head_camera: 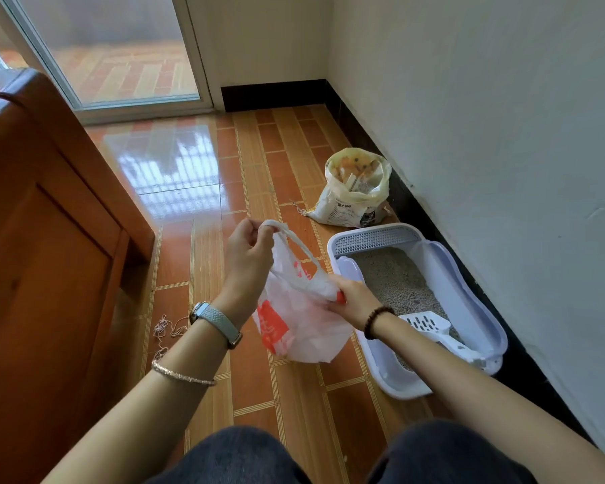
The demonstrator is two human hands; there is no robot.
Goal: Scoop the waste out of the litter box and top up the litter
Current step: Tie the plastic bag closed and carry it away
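Fingers (pixel 256 235): left hand (pixel 247 255) pinches plastic bag (pixel 294 330) handle | right hand (pixel 351 302) grips its neck | scoop (pixel 430 324) partly behind wrist (pixel 379 319)

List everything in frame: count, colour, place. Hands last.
plastic bag: 1, white with red print, held up between both hands
litter box: 1, white, on the floor along the right wall
litter: grey, inside the box
scoop: 1, white, lying in the near end of the box
litter sack: 1, yellow and white, open, on the floor beyond the box
cabinet: 1, brown wood, left
thread: 1 tangle, pale, on the floor by the cabinet
glass door: 1, pale frame, far left
left hand: pinches one bag handle; grey watch and thin bracelet on that arm
right hand: grips the other handle; dark bead bracelet on the wrist
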